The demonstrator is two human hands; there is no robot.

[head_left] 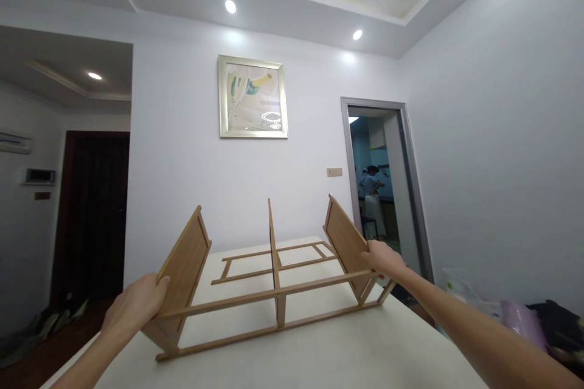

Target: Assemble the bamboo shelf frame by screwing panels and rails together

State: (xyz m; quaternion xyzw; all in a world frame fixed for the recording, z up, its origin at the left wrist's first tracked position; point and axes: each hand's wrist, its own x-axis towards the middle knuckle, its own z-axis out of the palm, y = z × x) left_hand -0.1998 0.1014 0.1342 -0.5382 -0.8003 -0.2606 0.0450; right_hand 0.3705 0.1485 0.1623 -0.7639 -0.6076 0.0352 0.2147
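A light-brown wooden shelf frame (228,302) stands on the white table in front of me. Its left side panel (185,261), thin middle divider (272,237) and right side panel (345,237) rise from it, joined along the near side by two long rails. My left hand (139,304) is closed around the near edge of the left panel, thumb on top. On the other end, my right hand (385,258) grips the outer edge of the right panel. Behind the divider lies a flat wooden lattice (250,254); whether it is joined to the frame I cannot tell.
The white table (337,355) spreads below the frame. A framed picture (253,97) hangs on the wall ahead. Through a doorway at right, a person (371,191) stands in another room. Plastic-wrapped bundles (520,322) lie at lower right. A dark door (95,213) is at left.
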